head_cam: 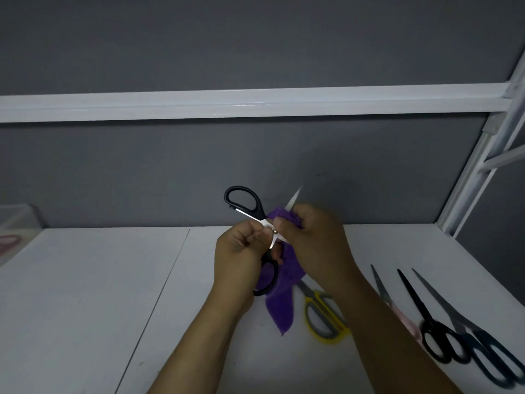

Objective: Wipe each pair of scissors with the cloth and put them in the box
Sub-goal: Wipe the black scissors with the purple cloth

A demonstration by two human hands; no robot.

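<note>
We see the left hand (pixel 241 248) with fingers curled, pinching the black-handled scissors (pixel 244 200) at the pivot. The scissors are held spread open above the white table (pixel 85 294), one handle loop raised above the hand and the other hanging below it. The right hand (pixel 312 240) is closed round a purple cloth (pixel 279 305) bunched over one blade; the blade tip shows above the knuckles and the loose end of the cloth hangs below the held scissors.

Just below and right of the held scissors lie yellow-and-grey scissors (pixel 321 317), partly under the right forearm. Further right of the held scissors lie pink-handled scissors (pixel 382 291), black scissors (pixel 434 334) and dark blue scissors (pixel 494 356), side by side with tips pointing away. Far to the left of the held scissors stands a translucent box (pixel 17 220), in which we make out a pink handle (pixel 8 241).
</note>
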